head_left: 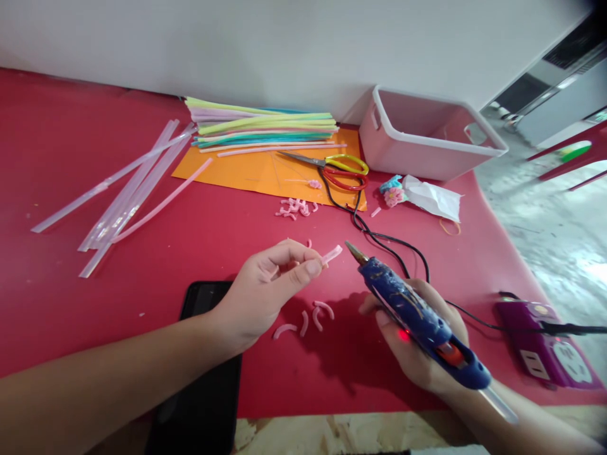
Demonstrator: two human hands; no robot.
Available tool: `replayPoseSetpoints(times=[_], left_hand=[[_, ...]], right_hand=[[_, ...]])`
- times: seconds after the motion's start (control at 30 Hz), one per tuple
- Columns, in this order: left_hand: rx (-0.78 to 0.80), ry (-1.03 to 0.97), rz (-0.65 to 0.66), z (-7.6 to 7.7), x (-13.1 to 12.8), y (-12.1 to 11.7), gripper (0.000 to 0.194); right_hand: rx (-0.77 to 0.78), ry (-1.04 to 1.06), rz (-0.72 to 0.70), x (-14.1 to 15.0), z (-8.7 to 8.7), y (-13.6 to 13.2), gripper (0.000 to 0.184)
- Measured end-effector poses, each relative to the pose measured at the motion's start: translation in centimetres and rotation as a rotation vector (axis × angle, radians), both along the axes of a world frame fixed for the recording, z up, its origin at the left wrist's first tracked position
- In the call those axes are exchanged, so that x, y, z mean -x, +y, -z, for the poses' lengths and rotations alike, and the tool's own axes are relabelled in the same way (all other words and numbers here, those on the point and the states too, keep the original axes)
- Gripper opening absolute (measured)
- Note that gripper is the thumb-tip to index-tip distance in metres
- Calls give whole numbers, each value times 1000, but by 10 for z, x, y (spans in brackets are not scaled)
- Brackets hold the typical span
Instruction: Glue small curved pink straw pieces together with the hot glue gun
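Observation:
Between thumb and fingers, my left hand (270,287) pinches a short pink pipe cleaner piece (332,254), its free end pointing right. My right hand (417,341) is wrapped round a blue hot glue gun (408,303). The gun's metal nozzle is close to the pink piece, with a small gap between them. A clear glue stick (497,404) sticks out of the gun's back end. Below my hands several curved pink pipe cleaner bits (317,319) lie on the red table. A small heap of pink bits (296,207) lies beyond my left hand.
Scissors (332,165) and colourful pipe cleaners (265,129) lie on an orange envelope (246,174). Clear glue sticks (133,183) lie left, a black phone (199,379) under my left forearm. At right are a pink bin (417,148), a purple power strip (535,335) and a black cord (398,243).

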State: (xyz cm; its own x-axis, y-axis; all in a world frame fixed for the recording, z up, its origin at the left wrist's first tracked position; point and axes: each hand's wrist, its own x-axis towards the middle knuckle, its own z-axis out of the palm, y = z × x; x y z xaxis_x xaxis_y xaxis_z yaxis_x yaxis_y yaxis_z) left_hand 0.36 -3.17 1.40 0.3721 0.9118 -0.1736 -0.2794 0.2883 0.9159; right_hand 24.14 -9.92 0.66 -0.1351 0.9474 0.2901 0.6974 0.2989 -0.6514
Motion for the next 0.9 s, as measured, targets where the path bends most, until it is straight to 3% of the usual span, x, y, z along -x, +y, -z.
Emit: replayPoseSetpoints(times=[0.53, 0.9], left_hand=[[-69, 45, -6, -1, 1, 0, 17], [-66, 36, -3, 2, 1, 0, 15]], right_hand=[[48, 70, -1, 10, -6, 0, 16], [19, 5, -108, 7, -7, 2, 20]])
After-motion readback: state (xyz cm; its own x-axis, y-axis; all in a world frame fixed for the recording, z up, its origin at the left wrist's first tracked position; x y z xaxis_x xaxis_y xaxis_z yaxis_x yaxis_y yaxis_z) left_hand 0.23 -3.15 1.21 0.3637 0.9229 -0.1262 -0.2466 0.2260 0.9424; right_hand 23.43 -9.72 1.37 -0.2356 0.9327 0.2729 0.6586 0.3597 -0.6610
